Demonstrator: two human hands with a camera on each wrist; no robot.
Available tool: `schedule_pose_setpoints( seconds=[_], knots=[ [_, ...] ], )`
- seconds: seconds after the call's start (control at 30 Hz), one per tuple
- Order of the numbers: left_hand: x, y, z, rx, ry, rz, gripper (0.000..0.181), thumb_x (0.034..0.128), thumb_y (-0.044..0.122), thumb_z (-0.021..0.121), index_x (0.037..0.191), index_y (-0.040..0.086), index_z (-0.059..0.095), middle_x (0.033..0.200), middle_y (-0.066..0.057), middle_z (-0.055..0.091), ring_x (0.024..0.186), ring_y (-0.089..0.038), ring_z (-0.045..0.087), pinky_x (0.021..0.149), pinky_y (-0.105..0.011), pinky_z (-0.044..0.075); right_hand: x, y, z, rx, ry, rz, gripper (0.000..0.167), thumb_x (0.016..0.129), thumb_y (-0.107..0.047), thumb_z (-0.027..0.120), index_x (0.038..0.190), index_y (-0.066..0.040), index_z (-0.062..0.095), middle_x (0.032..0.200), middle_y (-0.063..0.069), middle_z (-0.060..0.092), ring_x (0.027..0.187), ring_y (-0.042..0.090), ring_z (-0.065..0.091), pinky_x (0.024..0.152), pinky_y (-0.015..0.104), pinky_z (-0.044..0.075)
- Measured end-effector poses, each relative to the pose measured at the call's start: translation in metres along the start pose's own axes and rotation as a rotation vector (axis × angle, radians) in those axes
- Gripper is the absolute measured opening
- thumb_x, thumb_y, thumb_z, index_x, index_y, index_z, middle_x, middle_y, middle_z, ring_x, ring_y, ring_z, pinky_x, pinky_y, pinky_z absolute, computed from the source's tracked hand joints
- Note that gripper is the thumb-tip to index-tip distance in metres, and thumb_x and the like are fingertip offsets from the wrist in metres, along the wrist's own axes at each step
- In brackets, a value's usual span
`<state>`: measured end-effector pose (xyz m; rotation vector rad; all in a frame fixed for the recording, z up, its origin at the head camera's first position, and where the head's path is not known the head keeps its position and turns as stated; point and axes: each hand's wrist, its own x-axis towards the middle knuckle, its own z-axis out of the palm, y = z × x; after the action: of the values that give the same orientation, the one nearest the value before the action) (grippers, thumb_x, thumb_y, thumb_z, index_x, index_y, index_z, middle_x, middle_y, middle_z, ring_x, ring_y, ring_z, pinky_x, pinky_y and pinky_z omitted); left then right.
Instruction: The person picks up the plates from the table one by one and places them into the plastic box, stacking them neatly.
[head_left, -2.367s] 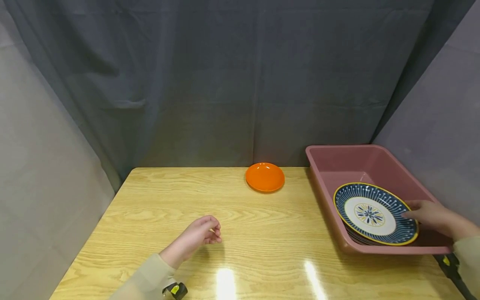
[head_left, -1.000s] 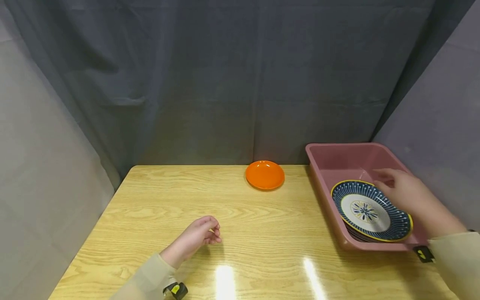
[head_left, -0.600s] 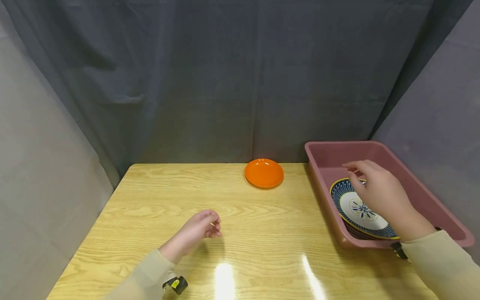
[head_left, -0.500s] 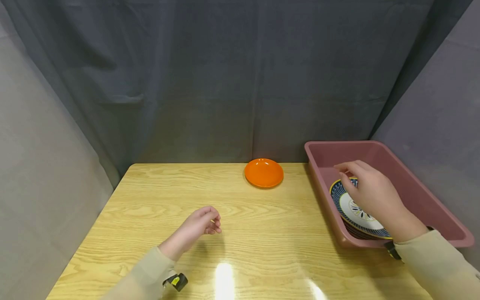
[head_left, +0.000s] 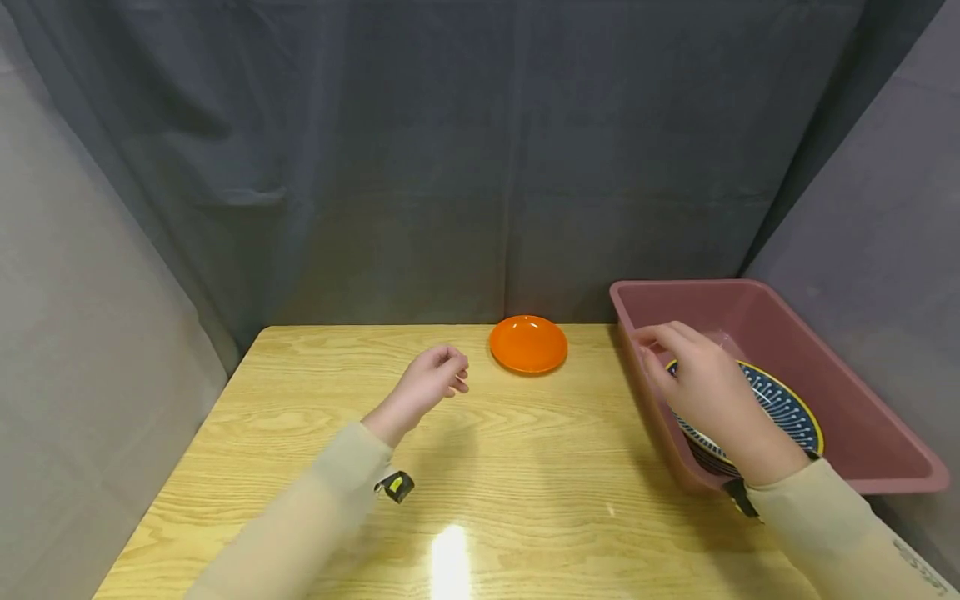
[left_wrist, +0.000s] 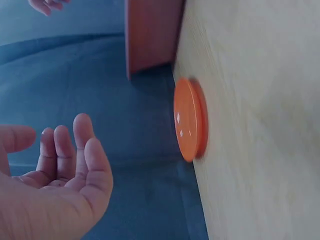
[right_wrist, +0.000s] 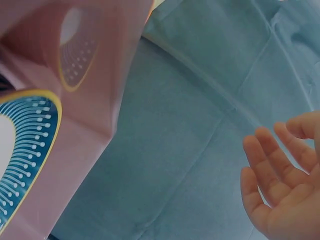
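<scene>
An orange plate [head_left: 528,344] lies near the back edge of the wooden table. My left hand [head_left: 429,385], fingers loosely curled and holding nothing, hovers in front of it and to its left; the left wrist view shows the same orange plate [left_wrist: 187,120] apart from the fingers. Above the left wall of the pink basin [head_left: 862,400] is my right hand [head_left: 701,387], loosely curled around nothing. Beneath it, a blue, white and yellow-rimmed plate [head_left: 787,412] rests in the basin on other dishes, partly hidden by the hand and forearm. In the right wrist view this patterned plate [right_wrist: 30,145] shows at the left.
The wooden table [head_left: 300,433] stretches left of the basin. A dark grey curtain [head_left: 405,167] hangs right behind it, with pale cloth [head_left: 82,350] at the left and greyish cloth [head_left: 885,250] at the right.
My right hand has let go of the patterned plate in the basin and moved left, up over the basin's left wall. My left hand has moved forward and right, closer to the orange plate.
</scene>
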<state>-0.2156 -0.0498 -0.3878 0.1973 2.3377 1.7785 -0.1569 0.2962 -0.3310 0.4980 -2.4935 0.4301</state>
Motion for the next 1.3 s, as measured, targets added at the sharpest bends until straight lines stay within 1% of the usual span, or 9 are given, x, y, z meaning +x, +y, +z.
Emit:
schedule_pose_setpoints(
  seconds=[0.2,0.33,0.43,0.63,0.73,0.9,1.03,1.17,1.3],
  knots=[
    [0.032,0.008,0.006,0.171,0.081,0.063,0.020,0.1037,0.026,0.056,0.104,0.006,0.061,0.100,-0.010,0.062,0.086,-0.022,0.070,0.078,-0.032,0.054,-0.003,-0.007,0.000,0.014,-0.023,0.018,0.021,0.095,-0.011,0.072,0.116,-0.009,0.071,0.107,0.008,0.070,0.090,0.024,0.068,0.076,0.048,0.057],
    [0.049,0.010,0.013,0.305,0.108,0.102,0.018,0.1027,0.028,0.057,0.103,0.010,0.061,0.094,-0.007,0.061,0.079,-0.021,0.060,0.071,-0.030,0.049,-0.006,-0.009,-0.002,0.009,-0.034,0.026,0.023,0.095,-0.014,0.073,0.118,-0.010,0.071,0.110,0.009,0.070,0.090,0.026,0.069,0.075,0.049,0.057],
    [0.060,0.008,0.018,0.368,0.113,0.089,0.019,0.1026,0.029,0.058,0.104,0.011,0.061,0.093,-0.007,0.061,0.080,-0.023,0.054,0.074,-0.032,0.047,-0.009,-0.011,-0.003,0.005,-0.048,0.017,0.026,0.095,-0.013,0.073,0.121,-0.010,0.070,0.111,0.009,0.070,0.086,0.026,0.068,0.073,0.049,0.057],
    [0.080,-0.009,0.025,0.451,0.101,0.038,0.022,0.1024,0.032,0.059,0.109,0.011,0.061,0.103,-0.006,0.063,0.089,-0.023,0.057,0.084,-0.036,0.051,-0.016,-0.020,-0.005,0.009,-0.065,-0.009,0.032,0.091,-0.009,0.076,0.122,-0.013,0.069,0.108,0.007,0.069,0.076,0.018,0.060,0.066,0.039,0.050],
    [0.087,-0.016,0.026,0.482,0.095,0.034,0.024,0.1021,0.031,0.061,0.112,0.009,0.061,0.106,-0.009,0.063,0.090,-0.024,0.058,0.085,-0.037,0.052,-0.020,-0.028,-0.005,0.019,-0.076,-0.003,0.034,0.090,-0.009,0.077,0.123,-0.013,0.069,0.107,0.006,0.069,0.074,0.016,0.054,0.065,0.036,0.047],
    [0.095,-0.028,0.027,0.511,0.093,0.006,0.029,0.1026,0.032,0.061,0.119,0.008,0.061,0.108,-0.011,0.062,0.091,-0.025,0.059,0.084,-0.038,0.052,-0.028,-0.041,-0.001,0.056,-0.072,0.016,0.034,0.091,-0.009,0.077,0.124,-0.013,0.069,0.112,0.003,0.069,0.081,0.016,0.059,0.071,0.039,0.053],
    [0.099,-0.037,0.028,0.543,0.075,0.014,0.030,0.1026,0.028,0.061,0.125,0.008,0.062,0.116,-0.013,0.064,0.100,-0.028,0.060,0.091,-0.041,0.052,-0.035,-0.049,0.006,0.085,-0.016,-0.018,0.034,0.089,-0.005,0.077,0.121,-0.014,0.070,0.110,0.000,0.070,0.079,0.012,0.056,0.070,0.032,0.050],
    [0.103,-0.046,0.033,0.588,0.050,0.028,0.032,0.1023,0.025,0.061,0.129,0.008,0.063,0.126,-0.014,0.062,0.110,-0.028,0.060,0.098,-0.044,0.051,-0.040,-0.055,0.013,0.119,0.043,-0.068,0.034,0.086,-0.002,0.079,0.118,-0.013,0.072,0.110,-0.002,0.071,0.085,0.014,0.062,0.076,0.025,0.049],
    [0.106,-0.054,0.040,0.633,0.022,0.024,0.033,0.1029,0.025,0.060,0.133,0.010,0.062,0.123,-0.015,0.059,0.104,-0.028,0.059,0.094,-0.044,0.050,-0.046,-0.061,0.019,0.151,0.064,-0.075,0.034,0.085,0.000,0.079,0.115,-0.013,0.073,0.110,-0.004,0.071,0.096,0.015,0.068,0.084,0.021,0.051]
  ],
)
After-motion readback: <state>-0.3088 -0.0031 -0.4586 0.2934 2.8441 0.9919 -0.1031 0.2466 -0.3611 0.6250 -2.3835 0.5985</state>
